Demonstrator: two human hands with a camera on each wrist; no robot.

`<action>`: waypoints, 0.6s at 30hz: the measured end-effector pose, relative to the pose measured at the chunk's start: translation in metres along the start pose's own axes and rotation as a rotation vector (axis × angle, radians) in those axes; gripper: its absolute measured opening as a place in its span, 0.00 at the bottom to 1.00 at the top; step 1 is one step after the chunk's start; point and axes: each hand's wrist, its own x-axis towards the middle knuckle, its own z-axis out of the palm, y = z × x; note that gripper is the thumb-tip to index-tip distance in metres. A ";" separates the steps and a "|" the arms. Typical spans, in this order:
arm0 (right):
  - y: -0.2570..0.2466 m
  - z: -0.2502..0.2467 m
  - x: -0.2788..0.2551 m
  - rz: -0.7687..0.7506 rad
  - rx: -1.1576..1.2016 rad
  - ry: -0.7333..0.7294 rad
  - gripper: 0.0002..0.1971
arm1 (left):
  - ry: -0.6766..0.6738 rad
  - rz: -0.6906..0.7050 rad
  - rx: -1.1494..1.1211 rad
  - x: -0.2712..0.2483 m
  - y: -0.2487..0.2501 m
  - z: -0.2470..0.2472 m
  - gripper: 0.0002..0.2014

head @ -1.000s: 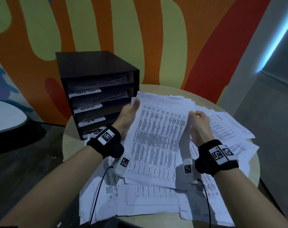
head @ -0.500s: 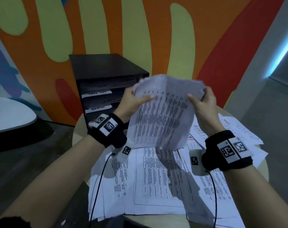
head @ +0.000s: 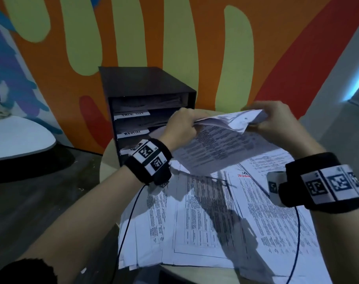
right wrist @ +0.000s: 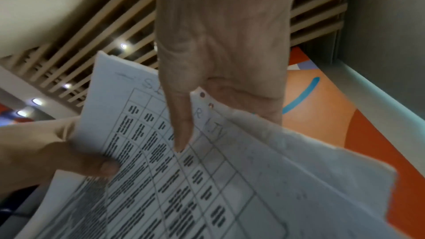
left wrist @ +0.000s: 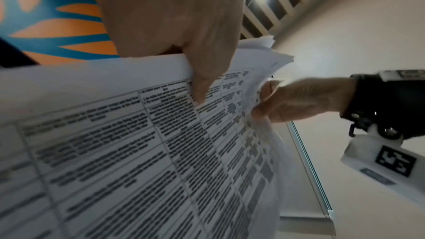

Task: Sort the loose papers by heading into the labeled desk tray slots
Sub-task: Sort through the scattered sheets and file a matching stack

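So the bundle of papers had come right up off the bench compared to a second before, when it was still lying flat on the pile. It was in the air between both hands, top edge tipped away toward the desk tray, printed tables facing down and toward the person. The left hand had its fingers clamped on the left top corner, thumb on the near face. The right hand pinched the right top corner, where the sheets looked bent over a bit. In the right wrist view there was a handwritten heading along the top, but I could only catch a few letters, not enough to read it.

The tray sat at the back left of the bench, just beyond the left hand, with white labels on the slot fronts and paper already in the upper slots. Label writing was too blurry for me.

My guess: the lift and tilt meant the heading was being checked, or the stack was about to go into a slot. Plenty of loose sheets were still spread across the bench, so the sorting looked far from done.
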 end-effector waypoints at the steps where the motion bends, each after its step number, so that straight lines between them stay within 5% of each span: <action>1: 0.005 0.003 0.001 -0.003 0.003 -0.024 0.15 | -0.003 0.011 -0.003 0.000 0.001 -0.002 0.15; 6: 0.027 0.015 -0.011 0.073 0.217 -0.023 0.15 | 0.149 -0.070 -0.014 -0.014 -0.011 -0.033 0.16; 10: 0.045 0.024 -0.031 0.411 0.520 -0.100 0.05 | 0.350 -0.186 0.330 -0.023 -0.051 -0.082 0.19; 13: 0.065 0.045 -0.038 0.675 0.543 -0.259 0.10 | 0.304 -0.390 0.509 -0.033 -0.079 -0.103 0.20; 18: 0.069 0.083 -0.042 0.854 0.554 -0.387 0.18 | 0.255 -0.370 0.557 -0.048 -0.093 -0.105 0.21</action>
